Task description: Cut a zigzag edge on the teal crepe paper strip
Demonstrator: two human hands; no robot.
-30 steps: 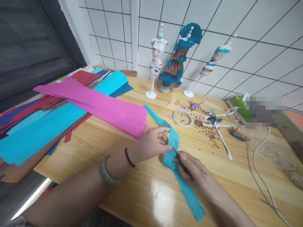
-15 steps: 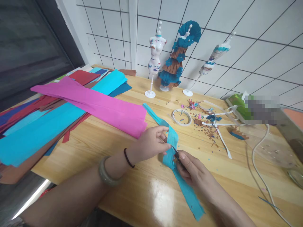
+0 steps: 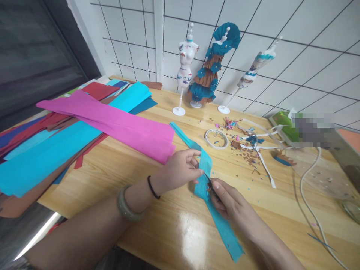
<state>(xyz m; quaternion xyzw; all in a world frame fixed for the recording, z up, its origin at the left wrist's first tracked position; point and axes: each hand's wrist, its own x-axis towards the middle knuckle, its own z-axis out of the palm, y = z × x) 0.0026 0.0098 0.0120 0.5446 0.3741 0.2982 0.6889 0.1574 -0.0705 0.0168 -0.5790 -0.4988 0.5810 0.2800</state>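
A long turquoise crepe paper strip (image 3: 206, 165) runs across the wooden table, raised in its middle part with both ends on the tabletop. My left hand (image 3: 184, 167) pinches the strip's left edge between thumb and fingers. In my right hand (image 3: 229, 198) is a small dark pair of scissors (image 3: 209, 182), mostly covered by the fingers. Their narrow tip meets the paper beside my left thumb. Whether the blades are parted I cannot tell.
Pink crepe paper (image 3: 126, 127) lies over a stack of coloured sheets at left. Behind stand two bare mannequins (image 3: 187, 65) and one in a paper dress (image 3: 208, 75). A tape roll (image 3: 216, 139), paper scraps (image 3: 247, 150) and a white cable (image 3: 305, 195) are at right.
Hardly anything differs. Both hands keep their hold at the same spot on the strip, and the view has shifted very slightly.
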